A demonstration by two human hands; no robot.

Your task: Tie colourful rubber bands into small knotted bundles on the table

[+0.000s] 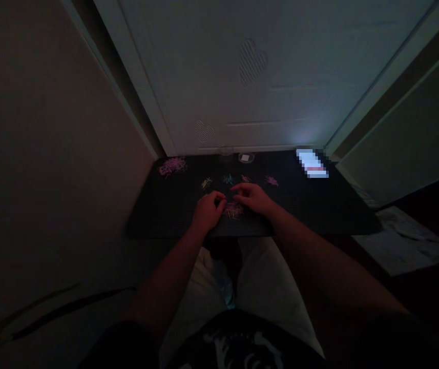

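Observation:
My left hand rests at the left side of a mixed pile of thin coloured sticks, its thumb and fingers pressed together. Whatever lies between those fingertips is too small and dark to make out. Across from it, my right hand is over the pile's upper right edge, thumb and forefinger apart, with nothing visible between them. Just beyond the hands lie small sorted heaps: yellow sticks, blue sticks, pink sticks and purple sticks.
A larger pink-purple pile sits at the black table's back left corner. Along the back edge are a clear container, a round lid with a white square, and a bright blurred-out phone. A white door stands behind.

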